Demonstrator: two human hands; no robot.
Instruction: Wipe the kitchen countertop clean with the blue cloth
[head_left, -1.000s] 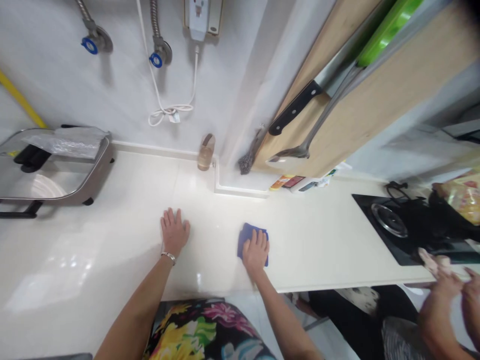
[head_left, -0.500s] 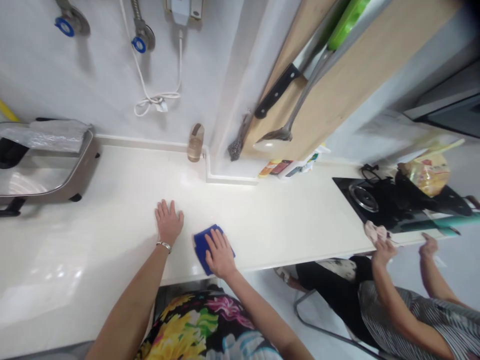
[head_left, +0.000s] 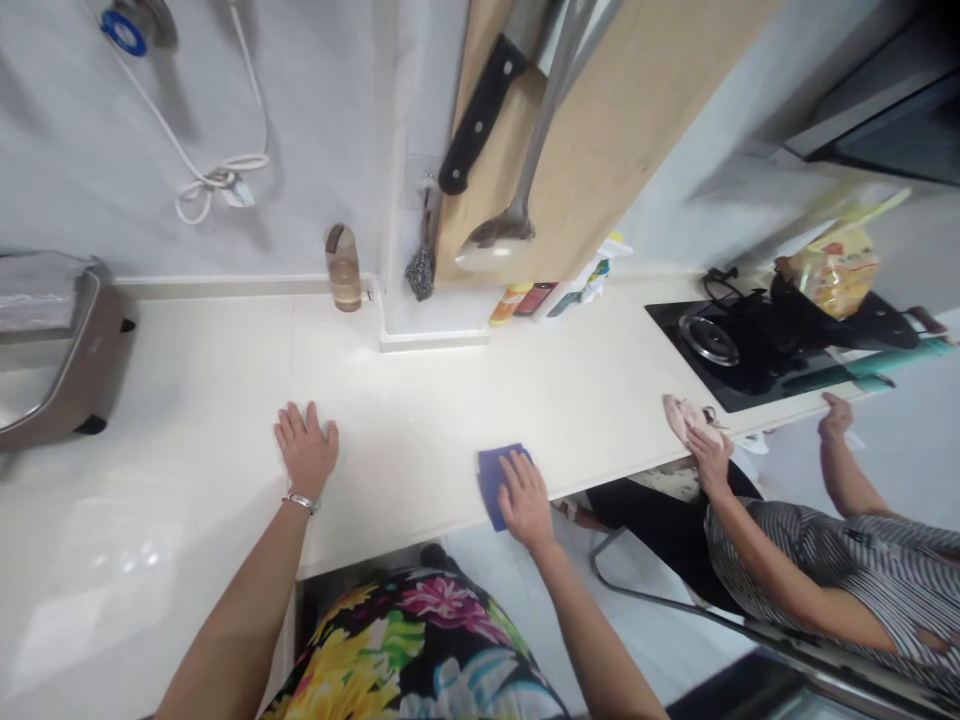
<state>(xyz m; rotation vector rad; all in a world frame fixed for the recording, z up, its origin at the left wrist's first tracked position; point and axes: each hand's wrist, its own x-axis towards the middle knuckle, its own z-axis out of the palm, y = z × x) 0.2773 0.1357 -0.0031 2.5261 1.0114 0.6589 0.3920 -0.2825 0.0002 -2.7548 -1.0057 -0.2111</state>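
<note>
The blue cloth (head_left: 499,487) lies on the cream stone surface (head_left: 420,400), just inside its front edge and under your right hand (head_left: 527,500). Your fingers (head_left: 517,480) are open and spread flat on top of the cloth, not curled around it, and one edge of the cloth shows past them toward your left. Your left hand (head_left: 306,450) rests palm down on the bare surface, well apart from the cloth, also open and holding nothing, with a silver bangle (head_left: 300,502) on the wrist. Beyond your hands, a glass bottle (head_left: 343,268) stands at the back of the surface by the wall, near a steel wool scrubber (head_left: 421,270) hanging at the corner. A black-handled kitchen knife (head_left: 480,115) and a metal ladle (head_left: 499,235) hang against a light wooden board (head_left: 600,130) above small packets (head_left: 525,303). To your left, a metal-rimmed appliance (head_left: 67,360) sits at the surface's far end. To your right is a black gas hob (head_left: 709,340) with a yellow bag (head_left: 832,270) beyond it. A co-worker in a striped top (head_left: 825,560) stands by the front edge, one hand (head_left: 709,455) on a crumpled pink item (head_left: 686,420), the other hand (head_left: 835,415) by the hob.
</note>
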